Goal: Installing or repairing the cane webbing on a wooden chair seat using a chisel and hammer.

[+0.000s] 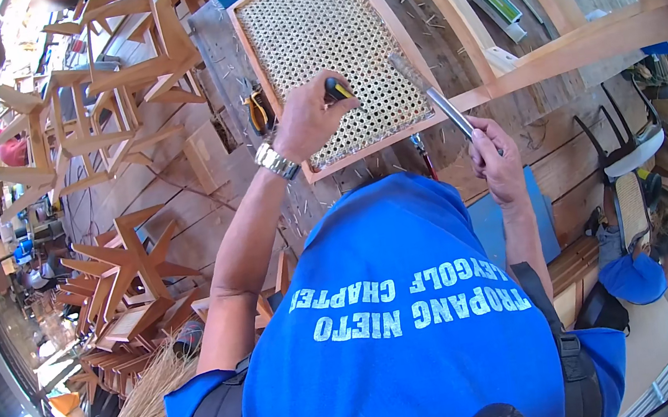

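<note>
My left hand (pixel 313 114) grips a black-and-yellow tool handle (pixel 337 88) above the woven cane panel (pixel 301 19), which sits in a pale wooden frame (pixel 414 47) on the worktable. My right hand (pixel 492 152) holds a long metal bar (pixel 445 109), its mottled upper end reaching over the panel's right edge. Yellow-and-black pliers (pixel 259 112) lie left of the frame, and a slim tool with a red handle (pixel 425 157) lies below it.
Wooden chair frames (pixel 130 261) crowd the left. Wooden rails (pixel 550 53) cross the upper right near a green-and-white box (pixel 497 5). A blue board (pixel 540 219) lies right of my body. A co-worker in blue (pixel 630 279) handles a cane piece at lower right.
</note>
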Demonstrator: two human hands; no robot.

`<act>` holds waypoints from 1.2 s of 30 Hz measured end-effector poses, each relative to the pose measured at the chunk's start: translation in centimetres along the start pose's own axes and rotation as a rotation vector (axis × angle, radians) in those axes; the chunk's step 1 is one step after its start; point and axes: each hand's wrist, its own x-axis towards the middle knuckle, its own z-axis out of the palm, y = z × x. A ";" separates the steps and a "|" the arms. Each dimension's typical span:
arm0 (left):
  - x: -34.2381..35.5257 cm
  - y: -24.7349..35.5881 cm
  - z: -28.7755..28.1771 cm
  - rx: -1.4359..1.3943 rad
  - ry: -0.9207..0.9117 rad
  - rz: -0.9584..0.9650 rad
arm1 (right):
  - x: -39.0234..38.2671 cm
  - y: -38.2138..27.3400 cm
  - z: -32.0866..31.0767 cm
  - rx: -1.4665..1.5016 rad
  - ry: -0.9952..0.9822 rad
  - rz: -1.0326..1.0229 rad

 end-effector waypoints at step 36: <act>4.1 -3.2 -0.1 0.039 0.137 0.034 | 5.1 1.4 3.1 0.041 -0.120 0.065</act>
